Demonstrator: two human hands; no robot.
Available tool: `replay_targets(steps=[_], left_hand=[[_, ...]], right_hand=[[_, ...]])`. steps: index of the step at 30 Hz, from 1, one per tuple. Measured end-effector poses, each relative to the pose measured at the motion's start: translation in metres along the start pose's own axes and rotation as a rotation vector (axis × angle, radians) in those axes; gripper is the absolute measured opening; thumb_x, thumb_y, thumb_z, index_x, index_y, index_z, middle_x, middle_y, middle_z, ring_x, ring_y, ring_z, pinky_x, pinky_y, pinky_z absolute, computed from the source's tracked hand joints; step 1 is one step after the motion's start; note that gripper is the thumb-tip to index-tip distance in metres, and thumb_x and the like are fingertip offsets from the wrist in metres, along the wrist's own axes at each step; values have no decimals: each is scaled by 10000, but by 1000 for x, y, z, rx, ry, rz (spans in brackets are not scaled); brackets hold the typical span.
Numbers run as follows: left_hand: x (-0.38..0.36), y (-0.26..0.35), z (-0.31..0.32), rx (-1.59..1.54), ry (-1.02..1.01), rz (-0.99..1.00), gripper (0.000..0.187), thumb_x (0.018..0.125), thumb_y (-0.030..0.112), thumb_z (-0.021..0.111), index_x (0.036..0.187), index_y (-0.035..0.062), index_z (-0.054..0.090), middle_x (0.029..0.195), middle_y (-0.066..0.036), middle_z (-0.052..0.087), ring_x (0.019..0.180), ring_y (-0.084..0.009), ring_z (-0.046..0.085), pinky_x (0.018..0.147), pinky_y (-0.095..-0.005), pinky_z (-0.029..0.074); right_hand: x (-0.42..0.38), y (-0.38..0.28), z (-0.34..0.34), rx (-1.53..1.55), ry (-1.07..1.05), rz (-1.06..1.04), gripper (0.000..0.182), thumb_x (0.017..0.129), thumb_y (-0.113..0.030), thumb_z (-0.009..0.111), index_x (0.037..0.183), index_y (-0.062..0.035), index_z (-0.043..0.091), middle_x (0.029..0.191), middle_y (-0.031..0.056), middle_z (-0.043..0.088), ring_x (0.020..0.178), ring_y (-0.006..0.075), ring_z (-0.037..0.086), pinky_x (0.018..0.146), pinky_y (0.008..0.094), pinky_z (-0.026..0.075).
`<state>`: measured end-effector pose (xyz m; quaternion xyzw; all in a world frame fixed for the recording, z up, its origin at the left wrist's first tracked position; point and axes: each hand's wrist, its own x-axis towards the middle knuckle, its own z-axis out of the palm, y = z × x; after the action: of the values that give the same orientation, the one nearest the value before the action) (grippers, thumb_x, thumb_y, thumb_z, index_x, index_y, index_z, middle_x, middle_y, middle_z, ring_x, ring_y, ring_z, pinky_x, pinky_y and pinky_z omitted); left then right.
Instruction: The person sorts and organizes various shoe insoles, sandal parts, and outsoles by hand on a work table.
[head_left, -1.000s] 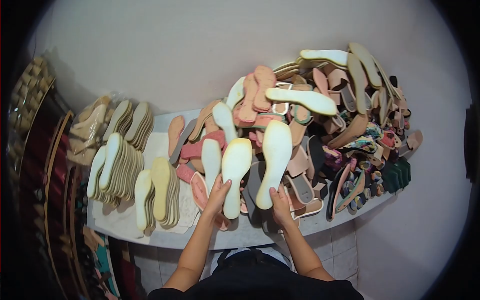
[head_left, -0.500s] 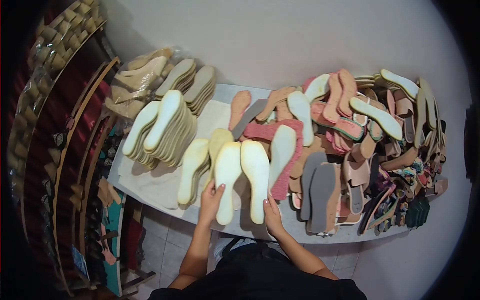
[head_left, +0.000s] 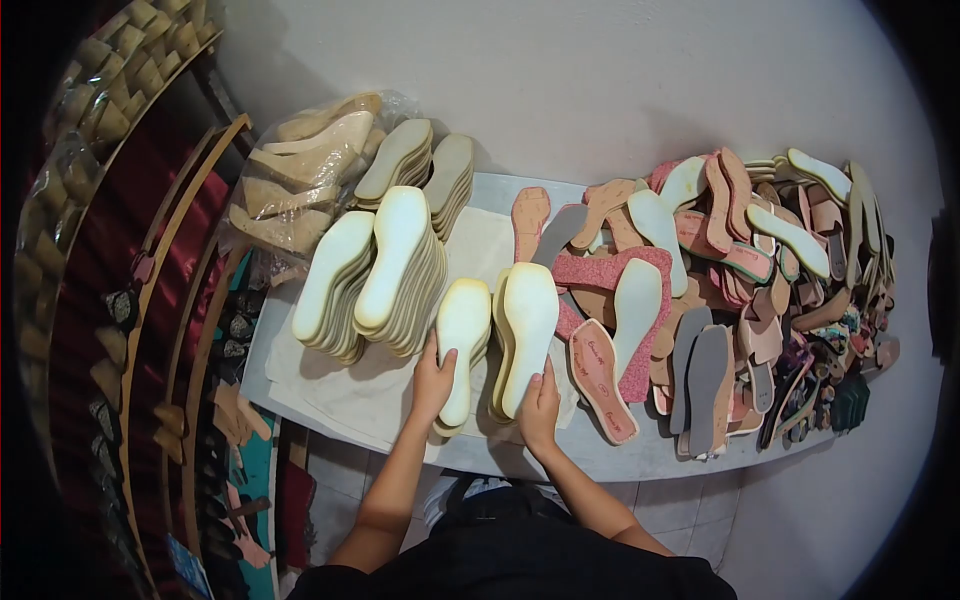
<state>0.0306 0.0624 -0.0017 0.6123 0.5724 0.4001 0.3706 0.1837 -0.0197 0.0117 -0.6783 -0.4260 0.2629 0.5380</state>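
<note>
The left hand (head_left: 431, 385) pinches a pale cream, foot-shaped flat sole (head_left: 465, 340). The right hand (head_left: 540, 408) pinches another cream foot-shaped sole (head_left: 530, 315). Both are right over short piles of soles (head_left: 497, 325). Farther back are tall cream sole piles (head_left: 396, 255), then a see-through plastic bag (head_left: 310, 170).

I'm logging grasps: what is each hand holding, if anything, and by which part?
The left hand holds a pale sole by its left edge, around midway; the right hand holds another sole by its lower right edge.

Smooth, matt insoles (head_left: 530, 325), plastic bag (head_left: 402, 104) — glossy and crinkled, satiny cloth (head_left: 204, 213), matt wall (head_left: 600, 80)
</note>
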Motion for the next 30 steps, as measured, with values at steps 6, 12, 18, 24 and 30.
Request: replay_targets(steps=[6,12,18,24,30], left_hand=[[-5,28,-14,476,-82,55,682,786,269,575,1280,-89,269,1266,-260,344,1151,-398,360,949,-398,318],[-18,30,-8,582,-203,90,956,689,333,665,1335,-55,77,1298,-327,215,1169,-456,304,958,-432,309],[-31,21,-6,517,-239,103,965,688,303,666,1347,-29,44,1306,-351,178,1163,-490,300,957,-444,316],[-32,36,-8,570,-170,203,868,718,306,641,1336,-30,132,1306,-318,195,1194,-455,252,990,-485,240],[-28,55,3,580,-116,405,725,734,278,621,1293,-15,264,1305,-263,231,1196,-415,246,990,-499,211]], right_hand=[[-6,-2,11,-330,6,9,454,858,-165,402,1242,72,353,882,204,548,829,316,481,794,405,341],[-8,-15,15,-541,18,-130,623,800,-218,525,1280,78,260,1109,297,378,991,408,392,860,447,325],[2,-9,15,-502,7,-117,616,816,-235,515,1276,77,251,1130,303,357,1086,446,336,952,447,269],[82,38,-69,-778,655,126,673,725,-238,597,1268,14,289,1033,259,415,1003,398,407,850,456,339],[121,37,-85,-984,537,97,822,655,-247,670,1310,-7,237,1072,222,407,961,367,439,847,445,363]])
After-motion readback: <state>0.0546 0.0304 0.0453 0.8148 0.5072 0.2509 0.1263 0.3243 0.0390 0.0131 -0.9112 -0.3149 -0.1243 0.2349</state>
